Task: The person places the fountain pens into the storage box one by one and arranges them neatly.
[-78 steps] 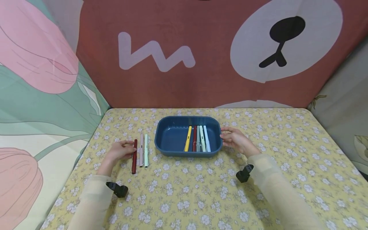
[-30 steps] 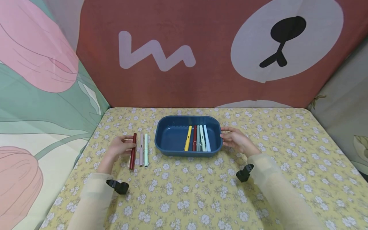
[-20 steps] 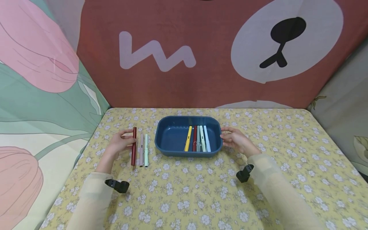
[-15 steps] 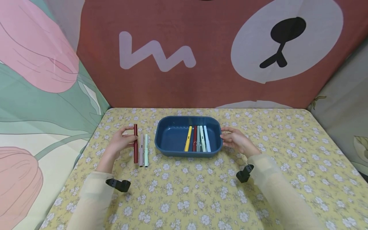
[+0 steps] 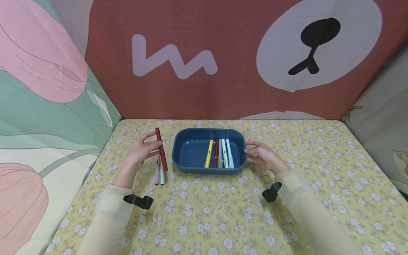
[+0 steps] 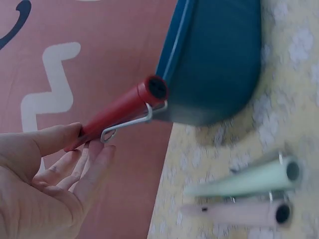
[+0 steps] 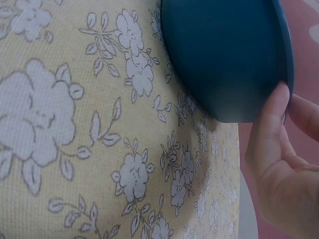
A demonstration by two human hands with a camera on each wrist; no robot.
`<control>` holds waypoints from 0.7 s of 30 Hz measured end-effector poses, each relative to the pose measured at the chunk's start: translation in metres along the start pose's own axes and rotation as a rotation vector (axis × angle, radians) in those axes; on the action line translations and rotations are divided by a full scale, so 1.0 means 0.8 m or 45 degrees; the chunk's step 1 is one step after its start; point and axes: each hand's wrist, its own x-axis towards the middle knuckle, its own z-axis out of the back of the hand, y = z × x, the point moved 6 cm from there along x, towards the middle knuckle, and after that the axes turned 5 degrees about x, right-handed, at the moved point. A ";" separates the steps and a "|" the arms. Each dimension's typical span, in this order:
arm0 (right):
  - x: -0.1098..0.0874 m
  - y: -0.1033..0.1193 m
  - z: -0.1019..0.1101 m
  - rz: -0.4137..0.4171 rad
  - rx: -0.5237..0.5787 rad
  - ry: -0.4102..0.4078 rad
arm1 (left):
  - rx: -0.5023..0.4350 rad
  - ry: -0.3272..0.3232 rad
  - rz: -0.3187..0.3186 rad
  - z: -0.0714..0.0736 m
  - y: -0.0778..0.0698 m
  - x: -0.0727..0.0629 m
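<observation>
My left hand (image 5: 141, 150) pinches a dark red pen (image 5: 161, 150) between thumb and fingers. The pen is raised and tilted, overlapping a pale green pen (image 5: 162, 179) in the head view. That pen lies on the cloth beside a pale mauve pen (image 5: 156, 173). In the left wrist view, the held red pen (image 6: 119, 112) shows its wire clip, and its end overlaps the blue box's wall (image 6: 214, 64). My right hand (image 5: 262, 155) grips the right end of the blue box (image 5: 208, 170), with fingertips at its rim (image 7: 286, 64).
Inside the box, a yellow pen (image 5: 208, 154), another dark red pen (image 5: 216, 154) and several pale ones, including a light blue pen (image 5: 230, 154), lie side by side. A floral cloth (image 5: 204, 212) covers the table. A printed fabric wall (image 5: 178, 95) rises behind.
My left hand has lifted the red pen off the cloth, then carried it right and away from me, tilting it toward the box. My right hand and the box have stayed put.
</observation>
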 end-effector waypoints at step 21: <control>0.002 -0.002 0.001 -0.026 0.008 -0.013 | -0.219 0.089 0.059 -0.068 -0.015 0.030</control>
